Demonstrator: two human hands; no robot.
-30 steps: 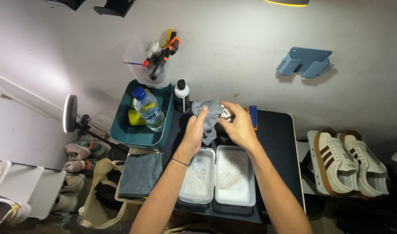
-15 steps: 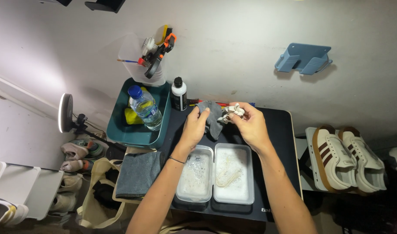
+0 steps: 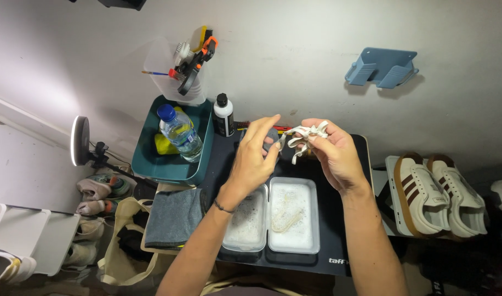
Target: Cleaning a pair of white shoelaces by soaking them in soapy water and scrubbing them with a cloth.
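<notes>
Two bare forearms, no sleeves

The left hand (image 3: 252,160) and right hand (image 3: 334,155) are ungloved and ringless. A thin dark band (image 3: 222,206) circles the left wrist, centre frame. Both arms enter from the bottom edge, bare to the elbow.

The grey cloth (image 3: 272,138), clasped between both hands a second ago, is now kept only under the left hand (image 3: 254,159), whose fingers are spread loosely over it. A bunched white shoelace (image 3: 301,137) is now drawn clear of the cloth and is pinched in the fingertips of the right hand (image 3: 333,156), just to the right of the cloth. The two hands, pressed together earlier, are now parted by a small gap, with loops of the lace hung between them.
</notes>
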